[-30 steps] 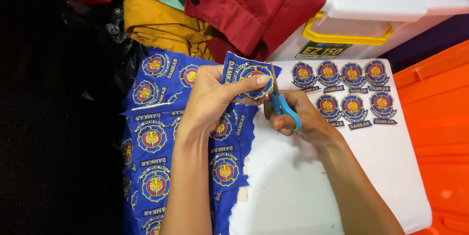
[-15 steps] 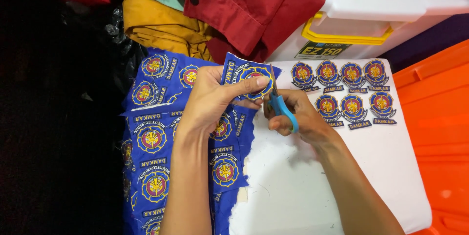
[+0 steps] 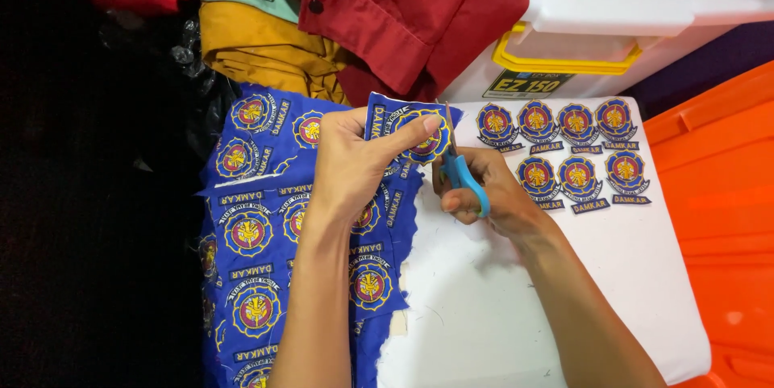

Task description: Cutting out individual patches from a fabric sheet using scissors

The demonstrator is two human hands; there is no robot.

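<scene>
My left hand (image 3: 355, 164) pinches a blue embroidered patch (image 3: 399, 125) with a round red and yellow emblem, lifted off the cloth. My right hand (image 3: 484, 194) grips blue-handled scissors (image 3: 459, 168) whose blades point up along the patch's right edge. Under my left forearm lies a blue fabric sheet (image 3: 258, 227) covered with several uncut emblems. Several cut-out patches (image 3: 564, 150) lie in two rows on the white board (image 3: 500, 307) to the right.
A white storage box with a yellow handle (image 3: 580, 41) stands behind the board. Red (image 3: 403, 9), yellow (image 3: 250, 49) and pale green garments are piled at the back. An orange plastic bin (image 3: 726, 210) borders the right side. The left is dark.
Hardly anything differs: both hands stay in place, and the scissors shift only slightly at the patch's edge.
</scene>
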